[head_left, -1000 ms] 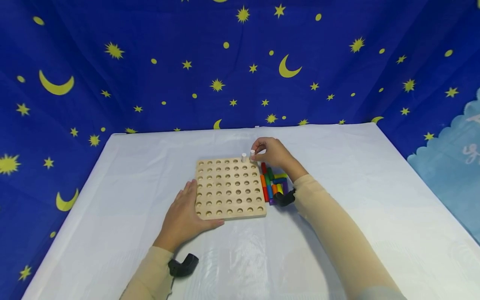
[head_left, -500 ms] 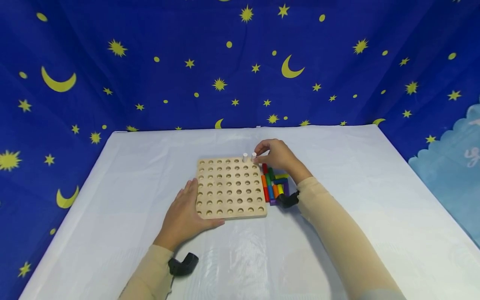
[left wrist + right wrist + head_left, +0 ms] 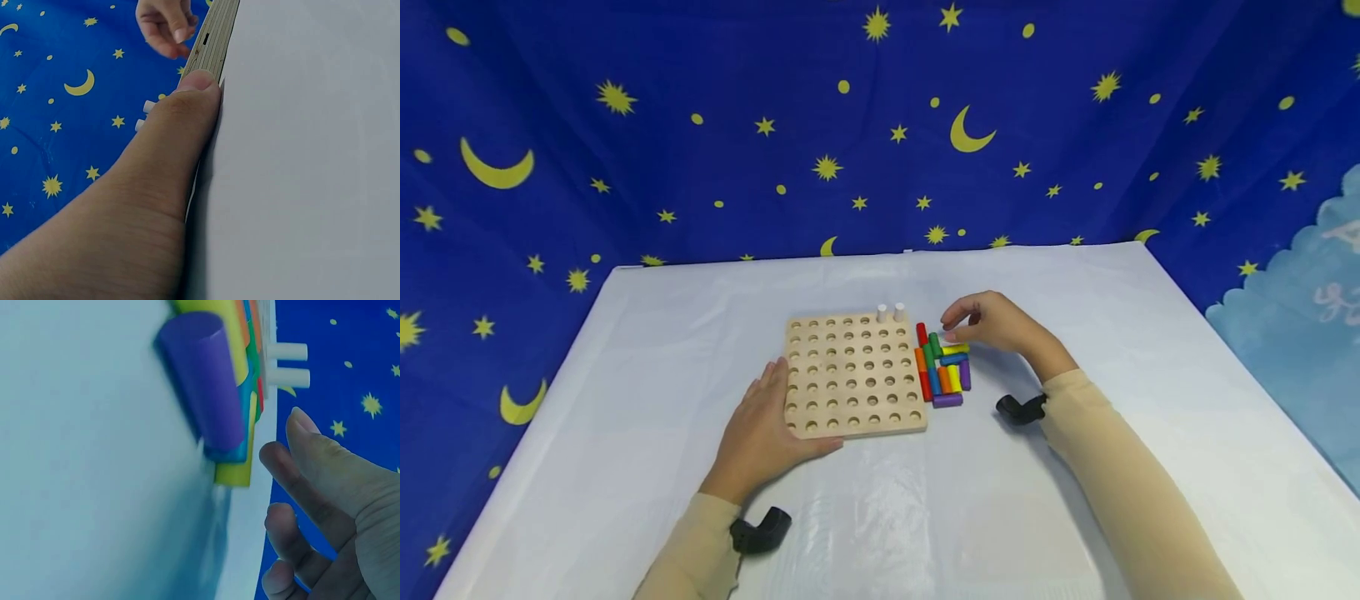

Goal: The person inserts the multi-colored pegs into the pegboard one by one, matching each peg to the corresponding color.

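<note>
Drew the bare right hand (image 3: 994, 322) off the rightmost white cylindrical peg (image 3: 899, 312) since half a second ago. Now hold it right of centre, fingers loosely bent, narrow gap between thumb and index fingertip, near the yellow cylindrical peg (image 3: 955, 349). Rest the bare left hand (image 3: 758, 432) left of centre, thumb and fingers spread wide along the near and left edges of the square pale-wood holed board (image 3: 840, 375), mid-frame. See both white pegs upright at its upper right corner, multicoloured pegs lying just right of it. Farther out, see beige sleeves (image 3: 1138, 492) lower left and right, white table covering (image 3: 670, 367), blue star-and-moon fabric (image 3: 700, 167) across the top.
</note>
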Demonstrator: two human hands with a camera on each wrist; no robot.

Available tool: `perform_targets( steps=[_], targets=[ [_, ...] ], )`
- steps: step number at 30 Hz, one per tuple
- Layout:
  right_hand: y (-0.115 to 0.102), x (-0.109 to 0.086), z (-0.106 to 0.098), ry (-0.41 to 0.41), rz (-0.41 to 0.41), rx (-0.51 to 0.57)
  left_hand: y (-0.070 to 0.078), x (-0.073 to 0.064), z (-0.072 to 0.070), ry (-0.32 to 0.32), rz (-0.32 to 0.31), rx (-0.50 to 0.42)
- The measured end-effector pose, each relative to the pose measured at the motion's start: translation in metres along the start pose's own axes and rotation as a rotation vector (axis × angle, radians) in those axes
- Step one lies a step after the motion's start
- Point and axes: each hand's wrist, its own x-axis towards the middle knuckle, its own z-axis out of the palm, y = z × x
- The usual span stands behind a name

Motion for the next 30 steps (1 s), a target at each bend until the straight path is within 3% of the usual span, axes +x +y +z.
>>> perform_targets(
  steps=[14, 30],
  targets=[
    [0.02, -0.011, 0.002, 0.032, 0.018, -0.017, 0.0, 0.0, 0.001, 0.008, 0.004, 0.008],
    [0.025, -0.009, 0.005, -0.036, 0.001, -0.017, 0.0, 0.0, 0.0, 0.001, -0.005, 0.019]
  ],
)
